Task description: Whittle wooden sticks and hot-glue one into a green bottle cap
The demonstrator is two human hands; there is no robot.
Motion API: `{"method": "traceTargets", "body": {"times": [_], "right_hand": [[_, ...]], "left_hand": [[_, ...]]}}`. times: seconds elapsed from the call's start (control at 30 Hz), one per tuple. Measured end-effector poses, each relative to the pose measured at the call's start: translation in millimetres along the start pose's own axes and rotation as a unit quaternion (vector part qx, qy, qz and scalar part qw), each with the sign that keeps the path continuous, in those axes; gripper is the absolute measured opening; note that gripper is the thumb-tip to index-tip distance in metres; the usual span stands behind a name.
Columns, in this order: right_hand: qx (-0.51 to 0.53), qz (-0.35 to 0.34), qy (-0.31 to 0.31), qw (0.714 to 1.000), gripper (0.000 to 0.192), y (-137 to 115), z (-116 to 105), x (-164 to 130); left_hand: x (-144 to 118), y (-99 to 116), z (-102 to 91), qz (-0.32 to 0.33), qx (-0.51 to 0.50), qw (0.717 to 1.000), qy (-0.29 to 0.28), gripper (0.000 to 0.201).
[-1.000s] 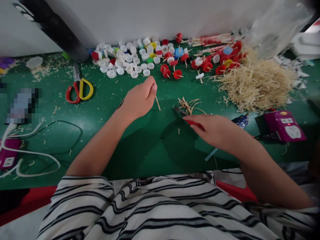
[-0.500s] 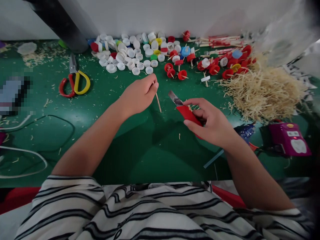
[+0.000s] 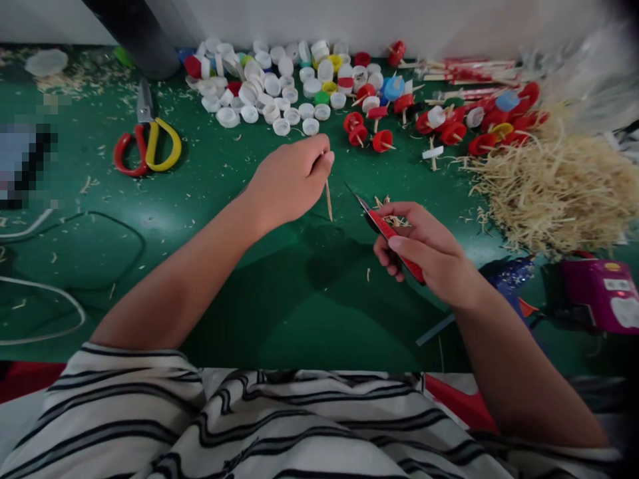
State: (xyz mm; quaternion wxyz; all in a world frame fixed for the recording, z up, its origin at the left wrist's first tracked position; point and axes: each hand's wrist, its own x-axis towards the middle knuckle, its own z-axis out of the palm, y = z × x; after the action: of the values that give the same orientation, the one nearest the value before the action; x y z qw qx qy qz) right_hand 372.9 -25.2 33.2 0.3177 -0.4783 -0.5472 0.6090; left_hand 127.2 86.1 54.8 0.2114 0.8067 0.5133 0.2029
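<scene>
My left hand [image 3: 292, 176] is closed on a thin wooden stick [image 3: 329, 203], whose pointed end sticks out downward below the thumb. The stick's upper part is hidden in the fist. My right hand [image 3: 432, 249] grips a red-handled utility knife [image 3: 392, 233], its narrow blade pointing up and left toward the stick but apart from it. Under the right fingers lies a small heap of wood shavings [image 3: 387, 209]. Beyond the hands stand several bottle caps with sticks through them, such as a red cap [image 3: 383, 140].
Loose bottle caps [image 3: 279, 86] cover the back of the green table [image 3: 279, 299]. Scissors [image 3: 146, 143] lie at left, near a white cable [image 3: 74, 313]. On the right are a big pile of shavings [image 3: 564, 179], a blue glue gun [image 3: 509, 276] and a purple box [image 3: 602, 293].
The knife has turned in my right hand, from its flat side showing to nearly edge-on. The stick stays in my left hand. The whole view has shifted slightly.
</scene>
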Motion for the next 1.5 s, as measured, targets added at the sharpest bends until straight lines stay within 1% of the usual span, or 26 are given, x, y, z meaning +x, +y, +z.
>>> {"method": "traceTargets", "body": {"times": [0.1,0.23,0.33,0.4,0.43,0.5,0.6,0.7,0.83,0.9,0.93,1.0,1.17,1.27,1.33,1.43,1.5], "right_hand": [[-0.053,0.001,0.000,0.999,0.028,0.5,1.4,-4.7],[-0.141,-0.007,-0.009,0.990,0.038,1.5,1.5,-7.4],[-0.224,-0.037,-0.006,0.974,0.043,0.7,2.3,-5.3],[-0.282,-0.067,0.018,0.957,0.040,-1.0,3.8,-3.4],[-0.315,-0.083,0.036,0.945,0.037,-2.1,4.6,-2.6],[-0.384,-0.122,0.079,0.912,0.035,-4.2,6.3,-1.1],[-0.469,-0.168,0.122,0.858,0.041,-5.9,7.9,0.9],[-0.537,-0.187,0.129,0.813,0.047,-4.7,8.3,3.2],[-0.633,-0.205,0.152,0.731,0.052,0.0,9.8,8.0],[-0.659,-0.210,0.163,0.704,0.056,1.7,11.4,10.6],[-0.665,-0.210,0.165,0.698,0.057,2.1,12.2,11.7],[-0.666,-0.201,0.159,0.701,0.058,1.6,13.2,13.1],[-0.639,-0.161,0.117,0.743,0.056,-2.1,11.7,12.4],[-0.628,-0.148,0.106,0.757,0.054,0.1,9.6,9.1],[-0.637,-0.149,0.092,0.750,0.052,4.1,8.2,6.0],[-0.665,-0.156,0.072,0.727,0.049,9.9,6.9,1.7],[-0.663,-0.169,0.072,0.725,0.049,11.0,6.9,1.0]], "left_hand": [[0.8,2.8,-6.7,0.005,0.007,1.000,-0.015,0.035],[1.7,5.0,-12.5,0.001,0.018,0.999,-0.034,0.038],[0.9,8.2,-13.1,-0.003,0.020,0.999,-0.040,0.039],[0.1,10.9,-12.9,-0.004,0.021,0.999,-0.043,0.040],[-0.3,12.3,-12.9,-0.005,0.022,0.999,-0.045,0.040],[-0.9,14.9,-13.1,-0.008,0.023,0.998,-0.050,0.040],[-1.4,18.5,-13.5,-0.009,0.031,0.998,-0.054,0.039],[-1.7,21.8,-14.0,-0.008,0.045,0.997,-0.055,0.038],[-2.1,24.7,-14.2,-0.001,0.068,0.996,-0.060,0.039],[-2.0,24.4,-13.7,0.002,0.071,0.996,-0.056,0.040],[-1.8,23.7,-13.3,0.002,0.071,0.996,-0.054,0.040],[-1.3,21.4,-12.5,-0.001,0.068,0.996,-0.049,0.039],[0.7,12.5,-11.2,-0.004,0.050,0.998,-0.048,0.039],[1.8,7.2,-10.4,-0.008,0.049,0.998,-0.042,0.040],[1.9,5.1,-10.2,-0.010,0.047,0.998,-0.036,0.040],[0.8,5.6,-10.9,-0.009,0.035,0.998,-0.041,0.041],[0.0,7.2,-11.5,-0.011,0.026,0.998,-0.048,0.041]]}}
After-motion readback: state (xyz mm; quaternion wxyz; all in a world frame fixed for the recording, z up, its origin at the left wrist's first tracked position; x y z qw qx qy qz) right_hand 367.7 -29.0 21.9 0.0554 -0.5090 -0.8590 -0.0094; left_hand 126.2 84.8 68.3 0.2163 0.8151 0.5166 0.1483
